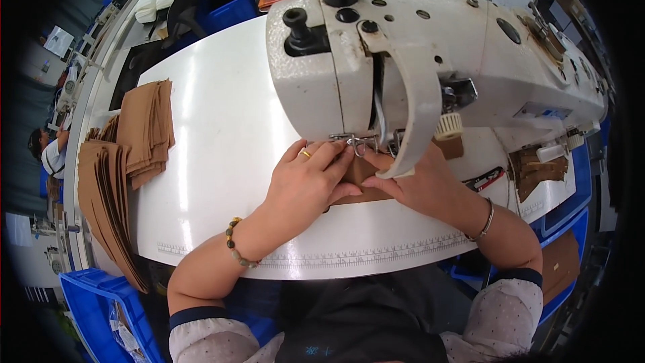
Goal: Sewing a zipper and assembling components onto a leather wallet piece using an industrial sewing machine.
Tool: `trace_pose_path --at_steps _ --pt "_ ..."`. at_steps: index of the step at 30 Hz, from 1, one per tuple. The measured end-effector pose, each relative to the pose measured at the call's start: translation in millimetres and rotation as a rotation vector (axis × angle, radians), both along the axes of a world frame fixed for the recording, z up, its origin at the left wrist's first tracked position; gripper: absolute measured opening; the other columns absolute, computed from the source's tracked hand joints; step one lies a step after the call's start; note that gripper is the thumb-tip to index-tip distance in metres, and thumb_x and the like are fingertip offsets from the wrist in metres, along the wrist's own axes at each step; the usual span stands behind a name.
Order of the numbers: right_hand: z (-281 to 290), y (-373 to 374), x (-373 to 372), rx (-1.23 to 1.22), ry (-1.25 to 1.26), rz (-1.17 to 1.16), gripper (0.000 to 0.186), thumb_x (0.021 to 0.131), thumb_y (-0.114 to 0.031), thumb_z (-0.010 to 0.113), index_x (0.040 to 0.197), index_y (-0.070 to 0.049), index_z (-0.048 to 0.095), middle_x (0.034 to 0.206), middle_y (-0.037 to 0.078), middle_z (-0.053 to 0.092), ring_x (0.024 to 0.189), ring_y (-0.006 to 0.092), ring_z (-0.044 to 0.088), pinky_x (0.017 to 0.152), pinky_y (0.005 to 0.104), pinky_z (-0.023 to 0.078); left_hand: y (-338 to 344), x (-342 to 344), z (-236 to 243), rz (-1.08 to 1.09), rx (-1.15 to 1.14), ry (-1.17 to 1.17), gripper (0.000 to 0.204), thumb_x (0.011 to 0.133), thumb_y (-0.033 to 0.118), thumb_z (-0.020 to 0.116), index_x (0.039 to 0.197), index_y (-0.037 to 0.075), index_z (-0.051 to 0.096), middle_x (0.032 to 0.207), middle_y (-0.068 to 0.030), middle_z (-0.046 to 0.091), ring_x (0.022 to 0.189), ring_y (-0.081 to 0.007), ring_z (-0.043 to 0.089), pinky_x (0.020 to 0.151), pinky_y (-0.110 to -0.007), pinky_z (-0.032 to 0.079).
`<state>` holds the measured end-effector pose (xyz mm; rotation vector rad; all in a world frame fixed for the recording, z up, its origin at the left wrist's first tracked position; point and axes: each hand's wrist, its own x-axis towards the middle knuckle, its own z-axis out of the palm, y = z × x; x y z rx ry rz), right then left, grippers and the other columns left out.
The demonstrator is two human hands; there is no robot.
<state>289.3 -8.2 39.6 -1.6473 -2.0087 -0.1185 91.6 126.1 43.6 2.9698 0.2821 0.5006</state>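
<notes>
1. L hand (302, 178) is palm-down at the front of the sewing machine (309, 91), fingertips together on the brown piece (368, 195); can't tell if I'm pinching it or only pressing.
2. R hand (430, 188) is opp., thumb on the piece's near part; fingers partly hidden by the mach.'s white curved guard (424, 94), so can't tell if they're clamped.
3. Piece lies under the mach.'s needle end, by the metal foot parts (363, 143). Hands either side prob. b/c that keeps it flat & steers it w/o blocking the middle.
4. Pose: elbows bent & out wide, forearms angled in toward the mach. from the near side, thumbs pointing at each other.
5. Brown stack (148, 131) sits well L of mach., prob. for L-hand reach; more brown pieces (537, 173) R of its needle end, w/ a red-and-black tool (489, 179) between those & R hand, prob. for quick grabbing.
</notes>
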Motion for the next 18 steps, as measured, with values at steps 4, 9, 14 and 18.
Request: trace_pose_path --at_steps 4,9,14,18 --pt "-2.0 2.1 1.0 0.026 -0.012 0.016 0.035 0.077 -0.035 0.082 0.093 -0.004 0.076 0.1 0.007 0.071 0.104 0.0263 0.064 0.107 0.043 0.046 -0.1 1.2 1.8 0.011 -0.002 0.038 0.058 0.086 0.047 0.071 0.123 0.002 0.072 0.124 -0.0086 0.067 0.115 -0.026 0.064 0.104 -0.046 0.05" --pt "37.3 -17.3 -2.8 0.034 -0.124 -0.011 0.034 0.078 -0.037 0.081 0.093 -0.007 0.075 0.096 0.007 0.07 0.093 0.0267 0.066 0.092 0.0429 0.052 -3.7 0.3 2.6 0.022 -0.024 -0.003 0.057 0.088 0.046 0.071 0.123 0.001 0.071 0.124 -0.0096 0.067 0.118 -0.0266 0.063 0.105 -0.045 0.049" --pt "102.0 -137.6 108.9 0.551 -0.089 -0.614 0.031 0.1 -0.034 0.066 0.099 -0.004 0.073 0.095 0.011 0.07 0.078 0.0219 0.064 0.068 0.0355 0.047 -8.1 -0.4 -8.5 0.039 0.009 -0.072 0.055 0.091 0.043 0.071 0.124 0.0 0.07 0.126 -0.0114 0.066 0.122 -0.0268 0.062 0.104 -0.043 0.049" --pt "115.9 -230.4 302.7 0.598 0.18 -1.107 0.033 0.103 -0.032 0.061 0.112 -0.002 0.07 0.107 0.01 0.069 0.092 0.0214 0.064 0.079 0.0338 0.048 -7.3 -0.2 -12.6 0.022 0.028 -0.082 0.055 0.093 0.045 0.069 0.126 0.001 0.069 0.129 -0.0118 0.066 0.124 -0.0265 0.061 0.102 -0.043 0.05"
